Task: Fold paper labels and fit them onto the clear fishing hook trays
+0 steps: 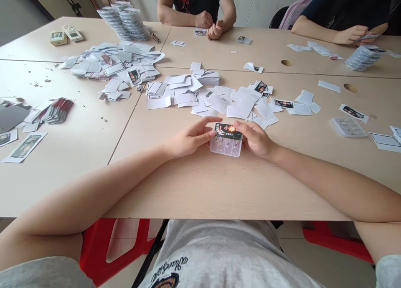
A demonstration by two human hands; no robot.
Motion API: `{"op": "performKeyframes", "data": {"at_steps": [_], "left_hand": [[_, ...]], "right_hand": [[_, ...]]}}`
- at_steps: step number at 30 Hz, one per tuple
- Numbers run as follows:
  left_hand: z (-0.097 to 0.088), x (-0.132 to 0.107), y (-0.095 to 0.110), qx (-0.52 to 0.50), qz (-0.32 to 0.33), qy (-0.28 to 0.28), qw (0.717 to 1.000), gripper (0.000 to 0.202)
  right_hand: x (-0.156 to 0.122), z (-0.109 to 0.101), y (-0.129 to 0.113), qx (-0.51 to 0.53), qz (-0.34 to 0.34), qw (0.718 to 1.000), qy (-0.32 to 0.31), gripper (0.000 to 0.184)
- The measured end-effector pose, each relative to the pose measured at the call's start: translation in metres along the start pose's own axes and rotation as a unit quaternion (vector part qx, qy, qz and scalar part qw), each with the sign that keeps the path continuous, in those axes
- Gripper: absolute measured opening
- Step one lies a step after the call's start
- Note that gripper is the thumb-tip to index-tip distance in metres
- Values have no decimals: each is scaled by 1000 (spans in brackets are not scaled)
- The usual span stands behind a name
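Note:
Between my two hands is a small clear plastic box [226, 148] with fish hooks in its compartments. A black printed label [223, 132] with a red and orange burst lies across the upper part of its lid. My left hand [196, 137] grips the box's left side, thumb at the label's edge. On the other side my right hand [255, 138] holds the box, its thumb pressing the label near the top right. Just beyond my hands spreads a loose heap of white label papers [216, 100], several showing dark printed faces.
A bigger paper pile [115, 64] lies back left, with stacked clear boxes [125, 22] behind it. Another clear box [349, 127] rests at right, near stacked boxes [365, 57]. Two people sit across the table [188, 187]; one person's hands [209, 24] rest there.

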State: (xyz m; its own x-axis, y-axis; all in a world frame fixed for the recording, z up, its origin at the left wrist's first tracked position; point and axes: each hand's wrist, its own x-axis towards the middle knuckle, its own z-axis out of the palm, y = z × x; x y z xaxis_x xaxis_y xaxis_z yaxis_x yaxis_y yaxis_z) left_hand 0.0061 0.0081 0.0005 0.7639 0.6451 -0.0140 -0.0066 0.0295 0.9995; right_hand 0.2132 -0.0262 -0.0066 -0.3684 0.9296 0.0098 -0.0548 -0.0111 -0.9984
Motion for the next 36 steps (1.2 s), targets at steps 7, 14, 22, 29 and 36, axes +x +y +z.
{"op": "performKeyframes", "data": {"at_steps": [7, 14, 22, 29, 36], "left_hand": [[-6, 1, -6, -90, -11, 78, 993, 37], [-6, -2, 2, -157, -32, 112, 981, 36], [-3, -5, 5, -126, -49, 107, 985, 35], [-4, -5, 2, -88, -40, 88, 991, 36], [8, -23, 27, 115, 55, 35, 991, 31]], "right_hand": [[5, -5, 2, 54, 29, 998, 1, 29], [18, -11, -3, 124, 68, 983, 118, 26], [96, -83, -24, 62, 94, 959, 262, 15], [98, -105, -20, 20, 21, 956, 293, 6], [-6, -166, -48, -301, 4, 891, 341, 29]]}}
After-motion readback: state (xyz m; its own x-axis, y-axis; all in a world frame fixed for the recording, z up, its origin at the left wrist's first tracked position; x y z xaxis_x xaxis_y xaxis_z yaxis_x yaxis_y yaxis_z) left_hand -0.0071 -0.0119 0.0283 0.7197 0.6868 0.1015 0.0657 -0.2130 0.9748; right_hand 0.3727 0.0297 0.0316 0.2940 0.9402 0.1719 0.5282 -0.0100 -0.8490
